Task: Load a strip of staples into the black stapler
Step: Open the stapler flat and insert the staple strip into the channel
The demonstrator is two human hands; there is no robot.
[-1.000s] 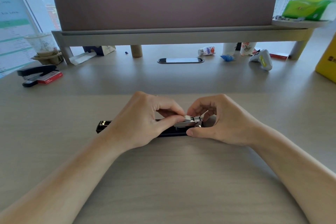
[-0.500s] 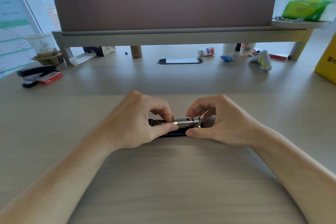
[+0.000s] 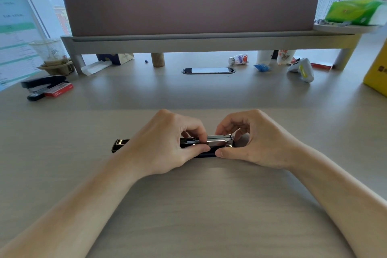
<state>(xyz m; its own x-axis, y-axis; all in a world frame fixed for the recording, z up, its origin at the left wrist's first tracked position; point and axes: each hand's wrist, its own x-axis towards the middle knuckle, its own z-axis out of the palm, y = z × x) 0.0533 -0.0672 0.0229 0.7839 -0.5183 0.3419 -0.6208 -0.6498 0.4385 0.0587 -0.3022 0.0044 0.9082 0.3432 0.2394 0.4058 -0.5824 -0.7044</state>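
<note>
The black stapler (image 3: 119,145) lies opened flat on the desk, long side across, between both hands. Its metal magazine shows in the gap between them, with a silver staple strip (image 3: 218,140) lying in the channel toward the right end. My left hand (image 3: 167,148) covers the stapler's middle; its thumb and forefinger pinch the magazine rail at the strip's left end. My right hand (image 3: 257,142) grips the stapler's right end, thumb on the near side and fingers curled over the top. The base under the hands is hidden.
A second black stapler (image 3: 41,86) and a red staple box (image 3: 59,90) sit at the far left. A raised shelf (image 3: 209,41) spans the back, with a cup (image 3: 50,52), a small bottle (image 3: 238,59), a white controller (image 3: 301,69) and a yellow box (image 3: 377,75) nearby.
My left hand slid left along the magazine from its right end, uncovering the silver strip in the channel. My right hand stayed at the right end.
</note>
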